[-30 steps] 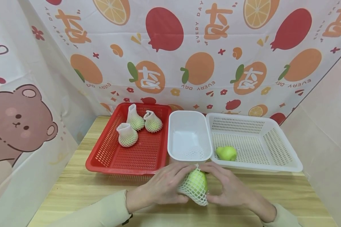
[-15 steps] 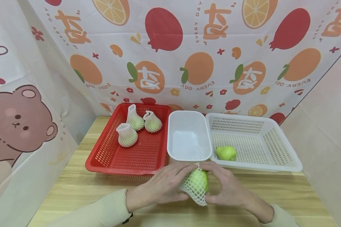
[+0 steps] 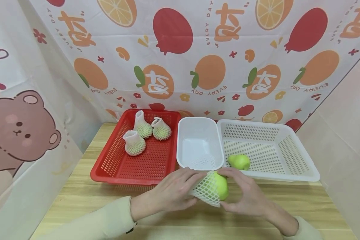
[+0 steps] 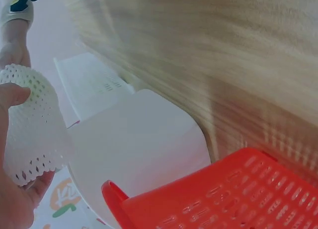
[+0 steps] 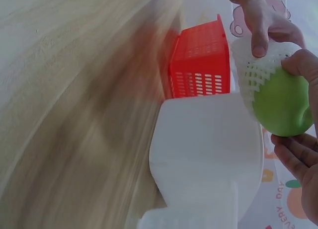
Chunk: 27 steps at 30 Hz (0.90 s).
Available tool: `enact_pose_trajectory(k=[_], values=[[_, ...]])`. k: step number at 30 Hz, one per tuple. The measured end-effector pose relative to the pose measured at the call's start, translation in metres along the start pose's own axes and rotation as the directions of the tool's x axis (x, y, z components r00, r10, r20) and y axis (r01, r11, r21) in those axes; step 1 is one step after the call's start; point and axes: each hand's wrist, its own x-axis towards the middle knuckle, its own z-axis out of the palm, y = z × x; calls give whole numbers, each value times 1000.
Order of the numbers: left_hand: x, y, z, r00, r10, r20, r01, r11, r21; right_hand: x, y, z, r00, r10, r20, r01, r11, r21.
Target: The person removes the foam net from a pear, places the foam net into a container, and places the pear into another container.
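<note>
In front of the white tub, a green pear (image 3: pixel 222 187) sits partly inside a white foam net sleeve (image 3: pixel 206 190). My left hand (image 3: pixel 173 190) grips the sleeve from the left, thumb on the near side and fingers on the far side. On the right, my right hand (image 3: pixel 249 197) holds the pear at the sleeve's open edge, fingers and thumb on opposite sides. The right wrist view shows the pear's rounded end (image 5: pixel 283 104) bare outside the mesh. In the left wrist view, the sleeve (image 4: pixel 35 124) covers its other end.
A red basket (image 3: pixel 138 181) at left holds 3 pears in foam nets. The white tub (image 3: pixel 193 146) in the middle has foam nets (image 3: pixel 202 162) at its near end. The white basket (image 3: pixel 300 176) at right holds one bare pear (image 3: pixel 239 162). A printed cloth hangs behind.
The pear has tipped to the right and risen slightly between my hands. More of its bare skin shows past the sleeve's edge, and my right hand has shifted a little right.
</note>
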Motion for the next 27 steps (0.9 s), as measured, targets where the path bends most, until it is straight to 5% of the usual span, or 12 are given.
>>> enact_pose_trajectory(k=[17,27], values=[[2,-12,-20,994,-5,106,-5,995,95,-8,11,-42,1000,10,15,-8,992,-127],[13,-21,-34,995,-10,103,1,996,91,-13,15,-64,1000,9,12,-7,980,-200]])
